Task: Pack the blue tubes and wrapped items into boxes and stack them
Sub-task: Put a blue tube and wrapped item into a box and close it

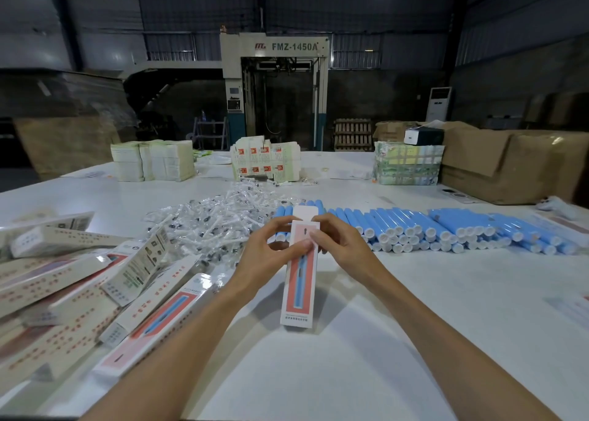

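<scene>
Box (299,280), long and white with a pink panel picturing a blue tube, is over the table (414,309), top flap raised. Left hand (271,255) and right hand (341,245) each pinch its upper end, just in front of the blue tubes (446,229).

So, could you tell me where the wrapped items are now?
In the head view, the wrapped items lie left of centre, between the packed boxes and the blue tubes.
</scene>
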A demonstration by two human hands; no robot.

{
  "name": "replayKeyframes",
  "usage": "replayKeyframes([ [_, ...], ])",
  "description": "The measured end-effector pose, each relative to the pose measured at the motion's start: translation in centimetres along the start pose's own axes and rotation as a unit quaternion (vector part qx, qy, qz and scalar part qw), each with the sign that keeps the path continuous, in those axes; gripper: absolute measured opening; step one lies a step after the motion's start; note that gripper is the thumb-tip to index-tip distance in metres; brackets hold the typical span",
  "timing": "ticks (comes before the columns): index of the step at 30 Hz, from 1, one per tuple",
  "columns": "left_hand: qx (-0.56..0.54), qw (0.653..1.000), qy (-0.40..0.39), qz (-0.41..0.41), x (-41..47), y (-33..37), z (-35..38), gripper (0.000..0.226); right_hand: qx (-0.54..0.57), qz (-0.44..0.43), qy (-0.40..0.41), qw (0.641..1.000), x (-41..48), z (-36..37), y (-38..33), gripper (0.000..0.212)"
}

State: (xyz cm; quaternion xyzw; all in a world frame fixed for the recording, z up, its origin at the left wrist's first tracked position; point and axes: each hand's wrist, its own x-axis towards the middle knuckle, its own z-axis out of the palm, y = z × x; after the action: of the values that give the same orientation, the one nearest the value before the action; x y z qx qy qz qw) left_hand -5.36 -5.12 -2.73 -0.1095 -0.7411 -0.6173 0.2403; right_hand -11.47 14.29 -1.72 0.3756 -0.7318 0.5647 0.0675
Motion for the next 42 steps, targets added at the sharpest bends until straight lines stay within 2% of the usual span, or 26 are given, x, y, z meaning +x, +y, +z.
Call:
replayKeyframes([
  [3, -0.002, 1.000, -0.015, 0.000, -0.1, 0.2, 0.4, 0.046, 0.058, -0.001, 0.052, 0.997, 0.1, -0.3, -0.3, 0.023],
  [5, -0.006, 1.000, -0.028, -0.003, -0.1, 0.3, 0.7, 0.047, 0.095, 0.019, 0.089, 0.991, 0.2, -0.7, -0.3, 0.018],
  [8, -0.007, 0.999, -0.034, -0.002, -0.2, 0.4, 0.8, 0.045, 0.105, 0.039, 0.077, 0.991, 0.4, -1.4, -0.2, 0.015],
  [13, -0.002, 0.999, -0.039, -0.001, -0.3, 0.6, 0.6, 0.044, 0.065, 0.030, 0.060, 0.996, 0.4, -1.7, -0.5, 0.011],
  [16, -0.003, 0.999, -0.037, 0.002, -0.4, 0.6, 0.7, 0.043, 0.017, -0.015, 0.065, 0.998, 0.4, -1.7, -0.9, 0.006],
  [21, 0.002, 0.999, -0.036, 0.003, -0.5, 0.7, 0.8, 0.048, -0.064, -0.062, 0.049, 0.995, 0.3, -1.9, -1.1, 0.012],
  [24, 0.003, 1.000, -0.024, 0.003, -0.4, 0.8, 0.6, 0.043, -0.012, -0.027, 0.029, 0.999, 0.2, -1.8, -1.7, 0.016],
  [27, 0.007, 1.000, -0.027, 0.007, -0.4, 0.8, 0.7, 0.044, 0.049, 0.003, 0.049, 0.998, 0.5, -1.4, -2.1, 0.024],
  [30, 0.009, 0.999, -0.030, 0.006, -0.5, 0.9, 0.8, 0.045, 0.056, 0.021, 0.071, 0.996, 0.7, -1.3, -2.2, 0.015],
  [33, 0.007, 1.000, -0.029, 0.008, -0.5, 1.1, 0.6, 0.043, 0.083, 0.037, 0.054, 0.994, 0.7, -1.4, -2.3, 0.008],
  [42, -0.004, 0.999, -0.051, 0.019, -0.5, 1.4, 0.7, 0.063, 0.117, 0.068, 0.066, 0.989, 0.7, -2.1, -2.6, 0.006],
])
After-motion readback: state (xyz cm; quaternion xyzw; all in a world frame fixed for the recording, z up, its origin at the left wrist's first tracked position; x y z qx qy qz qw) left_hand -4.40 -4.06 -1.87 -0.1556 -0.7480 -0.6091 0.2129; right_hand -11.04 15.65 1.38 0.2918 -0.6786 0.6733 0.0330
